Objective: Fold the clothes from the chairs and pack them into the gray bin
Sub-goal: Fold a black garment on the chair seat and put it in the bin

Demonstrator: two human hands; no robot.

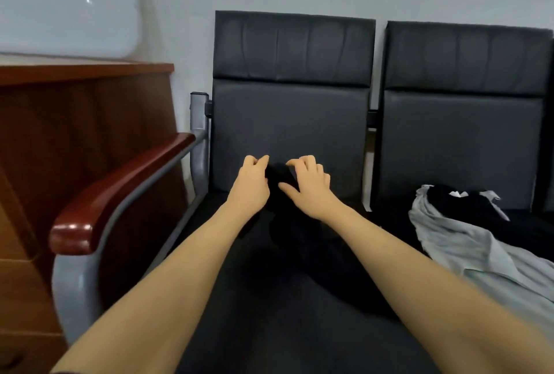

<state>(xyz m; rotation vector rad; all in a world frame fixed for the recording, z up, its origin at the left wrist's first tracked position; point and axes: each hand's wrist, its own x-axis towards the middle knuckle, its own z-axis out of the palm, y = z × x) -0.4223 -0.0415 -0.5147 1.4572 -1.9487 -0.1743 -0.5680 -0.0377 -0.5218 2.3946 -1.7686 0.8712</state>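
Observation:
A black garment (302,241) lies on the seat of the left dark chair (289,122), hard to tell apart from the dark cushion. My left hand (250,183) and my right hand (308,183) are side by side over its far end, and both pinch a raised bunch of the black cloth between thumb and curled fingers. A light grey shirt (467,241) lies crumpled on the right chair's seat, with another black garment (461,204) on top of it. The gray bin is not in view.
The right chair (464,122) stands close beside the left one against a pale wall. A red-brown wooden armrest (120,191) on a grey metal frame runs along the left. A wooden cabinet (84,140) stands further left.

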